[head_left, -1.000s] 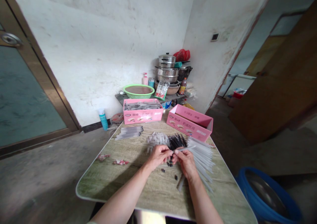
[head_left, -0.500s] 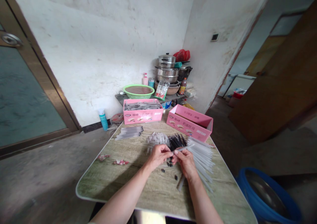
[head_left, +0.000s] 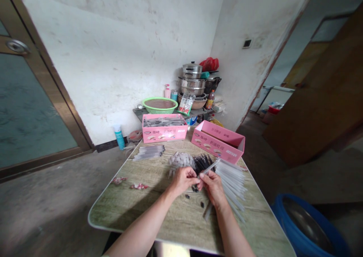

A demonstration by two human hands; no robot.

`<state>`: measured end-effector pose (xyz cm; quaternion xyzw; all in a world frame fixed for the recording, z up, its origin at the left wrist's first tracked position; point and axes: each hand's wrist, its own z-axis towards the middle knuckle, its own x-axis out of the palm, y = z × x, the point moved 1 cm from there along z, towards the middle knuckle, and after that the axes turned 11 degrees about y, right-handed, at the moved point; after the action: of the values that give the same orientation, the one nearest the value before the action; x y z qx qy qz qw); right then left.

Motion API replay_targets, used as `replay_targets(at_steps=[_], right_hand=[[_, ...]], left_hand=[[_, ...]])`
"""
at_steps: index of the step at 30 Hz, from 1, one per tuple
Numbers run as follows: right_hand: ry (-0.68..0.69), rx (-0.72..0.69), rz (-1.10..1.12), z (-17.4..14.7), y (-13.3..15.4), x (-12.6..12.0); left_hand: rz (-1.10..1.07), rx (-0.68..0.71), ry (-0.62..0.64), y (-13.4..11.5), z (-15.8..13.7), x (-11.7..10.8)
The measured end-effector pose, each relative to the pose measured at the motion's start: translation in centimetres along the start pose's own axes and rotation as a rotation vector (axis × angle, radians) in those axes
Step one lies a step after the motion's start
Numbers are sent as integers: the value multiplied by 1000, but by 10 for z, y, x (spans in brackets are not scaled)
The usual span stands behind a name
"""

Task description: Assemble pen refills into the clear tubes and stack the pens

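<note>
A slim translucent tube like a pen barrel (head_left: 211, 167) slants up to the right between my hands. My right hand (head_left: 214, 187) pinches it between thumb and fingers. My left hand (head_left: 183, 181) is closed at the tube's lower end, its fingertips meeting the right ones and hiding that end. Just beyond my hands lie a heap of pale grey short pieces (head_left: 180, 160) and a bundle of thin black sticks (head_left: 202, 162). Many translucent tubes (head_left: 232, 179) fan out right of my right hand. Small black pieces (head_left: 202, 204) lie scattered below my hands.
A pink box (head_left: 164, 133) filled with grey sticks and a second pink box (head_left: 217, 143) stand at the table's (head_left: 127, 207) far edge. A row of finished-looking sticks (head_left: 149, 152) lies left. Behind are a green basin (head_left: 160, 105) and stacked pots (head_left: 193, 83); a blue tub (head_left: 309, 226) stands right.
The tube has swung from nearly level to a steeper upward slant, its far end lifting toward the boxes. Both hands stay almost in place; the view has shifted slightly.
</note>
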<state>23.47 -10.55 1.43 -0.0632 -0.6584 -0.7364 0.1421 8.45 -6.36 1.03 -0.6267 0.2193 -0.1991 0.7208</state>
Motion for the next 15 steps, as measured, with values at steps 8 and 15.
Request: replay_targets(at_steps=[8, 15], right_hand=[[3, -27, -33, 1, -3, -2], [-25, -39, 24, 0, -2, -5]], left_hand=[[128, -6, 62, -4, -4, 0], [193, 120, -50, -11, -1, -6]])
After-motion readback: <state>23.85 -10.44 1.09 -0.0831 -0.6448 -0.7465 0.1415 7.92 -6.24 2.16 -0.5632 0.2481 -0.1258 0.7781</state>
